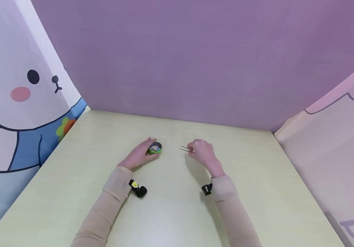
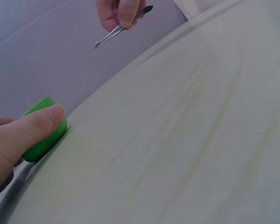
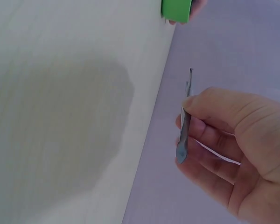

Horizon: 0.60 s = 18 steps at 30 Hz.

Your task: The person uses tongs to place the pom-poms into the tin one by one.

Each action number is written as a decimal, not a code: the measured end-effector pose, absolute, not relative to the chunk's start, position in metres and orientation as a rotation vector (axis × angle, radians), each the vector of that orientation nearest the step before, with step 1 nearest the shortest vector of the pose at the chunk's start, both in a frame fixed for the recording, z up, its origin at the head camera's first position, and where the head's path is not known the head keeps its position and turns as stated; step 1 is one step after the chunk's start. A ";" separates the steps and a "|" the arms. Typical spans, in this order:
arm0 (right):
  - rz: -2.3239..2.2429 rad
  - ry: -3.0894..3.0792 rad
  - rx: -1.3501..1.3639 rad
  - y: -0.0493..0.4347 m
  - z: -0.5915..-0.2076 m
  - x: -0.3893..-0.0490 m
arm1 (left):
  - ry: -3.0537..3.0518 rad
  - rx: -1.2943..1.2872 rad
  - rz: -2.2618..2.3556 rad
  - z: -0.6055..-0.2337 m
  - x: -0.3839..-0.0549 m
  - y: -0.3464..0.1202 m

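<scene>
On the table [image 1: 164, 192], a small round green container [image 1: 155, 151] stands at the middle left, with a dark inner rim and something shiny inside, too small to make out. My left hand [image 1: 138, 156] grips it from the left, thumb along the near side and fingers behind. Silver tweezers [image 2: 113, 35] are pinched between the thumb and fingers of my right hand [image 1: 204, 154], held above the table to the right of the container. In the right wrist view the tweezers [image 3: 185, 128] have slightly parted tips, with nothing between them.
A purple backdrop [image 1: 177, 68] rises behind the table's far edge. Printed cloth panels with a cartoon animal [image 1: 16, 75] stand at the left, and a pale pink panel [image 1: 334, 144] at the right. Both wrists wear black camera mounts [image 1: 139, 190].
</scene>
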State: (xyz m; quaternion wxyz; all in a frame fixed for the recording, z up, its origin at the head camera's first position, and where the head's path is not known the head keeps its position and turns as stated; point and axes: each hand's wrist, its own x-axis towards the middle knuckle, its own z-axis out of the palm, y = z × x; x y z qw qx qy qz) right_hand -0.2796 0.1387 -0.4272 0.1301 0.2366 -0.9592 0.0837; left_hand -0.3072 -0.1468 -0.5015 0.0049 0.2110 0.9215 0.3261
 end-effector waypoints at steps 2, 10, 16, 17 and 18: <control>0.219 -2.782 0.672 0.142 -0.428 -0.278 | 2.883 0.657 1.023 -0.502 -0.307 -0.147; 0.266 -2.846 0.585 0.150 -0.428 -0.275 | 2.886 0.655 1.013 -0.500 -0.306 -0.146; 0.375 -2.875 0.480 0.151 -0.429 -0.274 | 2.887 0.661 1.013 -0.500 -0.306 -0.145; 0.385 -2.877 0.459 0.151 -0.429 -0.274 | 2.886 0.665 1.015 -0.500 -0.306 -0.145; 0.393 -2.882 0.438 0.151 -0.430 -0.274 | 2.883 0.661 1.019 -0.499 -0.306 -0.145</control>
